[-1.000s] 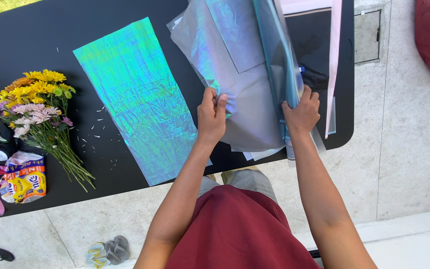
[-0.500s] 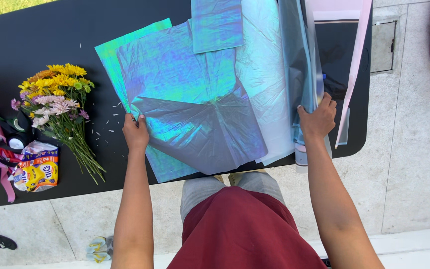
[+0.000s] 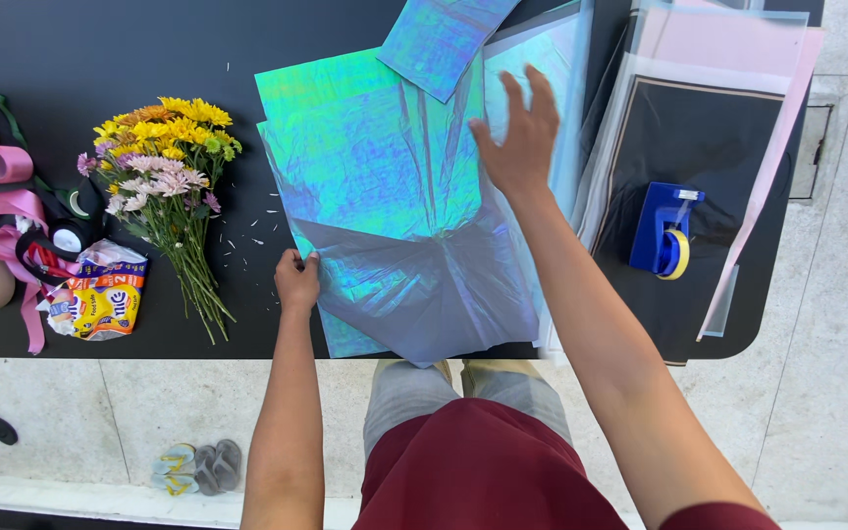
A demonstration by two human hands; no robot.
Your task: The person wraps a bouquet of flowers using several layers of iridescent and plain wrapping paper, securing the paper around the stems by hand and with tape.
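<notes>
— What is the left hand (image 3: 296, 280) doing?

— Its grip is pinched shut on the left edge of the upper iridescent sheet (image 3: 395, 216), near that sheet's lower left corner, with the fingers curled over the edge and the knuckles resting against the black bench (image 3: 100, 49).

— And the right hand (image 3: 520, 137)?

— Its grip is wide, fingers spread and slightly blurred, the palm facing down over the right part of the same sheet. I cannot tell whether it presses on the film or hangs just above it. It holds nothing.

— Where does the sheet lie?

— Flat in the middle of the bench, right in front of the person. It shimmers green and blue at the top and turns grey-violet towards the near edge, where a corner overhangs the bench. A second iridescent sheet (image 3: 345, 334) lies under it, showing at the left and bottom. A smaller folded blue piece (image 3: 439, 39) overlaps the top edge.

— Anything that holds something?

— No real containers. A blue tape dispenser (image 3: 664, 231) with a yellow roll in it sits on a dark sheet with a pale border (image 3: 660, 128), right of the hands, with pink paper (image 3: 738, 49) beneath that.

— And to the left?

— A bunch of yellow and pink flowers (image 3: 164, 167) lies well apart from the left hand, then a yellow snack packet (image 3: 100, 304) and pink ribbon (image 3: 2, 186) near the bench's left end.
</notes>
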